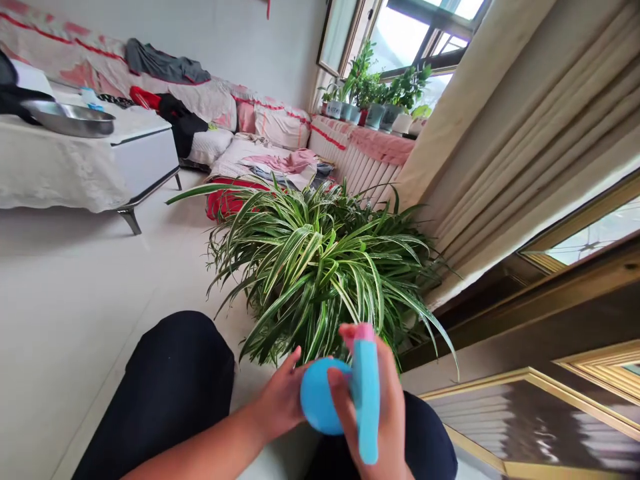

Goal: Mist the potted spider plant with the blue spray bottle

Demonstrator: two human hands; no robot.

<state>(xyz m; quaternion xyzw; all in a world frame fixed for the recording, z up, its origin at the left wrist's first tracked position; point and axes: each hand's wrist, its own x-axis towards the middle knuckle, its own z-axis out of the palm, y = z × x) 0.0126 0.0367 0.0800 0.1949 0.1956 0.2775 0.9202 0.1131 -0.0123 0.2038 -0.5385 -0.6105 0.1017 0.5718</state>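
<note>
Head camera looks down past my knees in black trousers; my left hand cups the round body of a sky-blue plastic spray bottle, its fingers curved against the side; my right hand is clamped around the bottle's flat blue handle, and a pink tip shows at its top, just above my fingers; the opaque plastic hides whatever the bottle holds.

The bottle is right in front of me, just below a bushy spider plant with long green-and-white striped leaves; the leaves hide its pot, and the lowest ones hang just beyond my hands.

Farther off, a row of small grey-blue flowerpots with leafy green plants stands along the windowsill, above a white ribbed radiator partly covered by pink cloth; a shallow steel basin sits near the edge of a low white table on dark metal legs.

Pale floor tiles stretch between that table and the spider plant, leaving open room on my left; on my right, a long cream curtain hangs beside a gold-trimmed frame, which closes in close to the plant's outer leaves.
</note>
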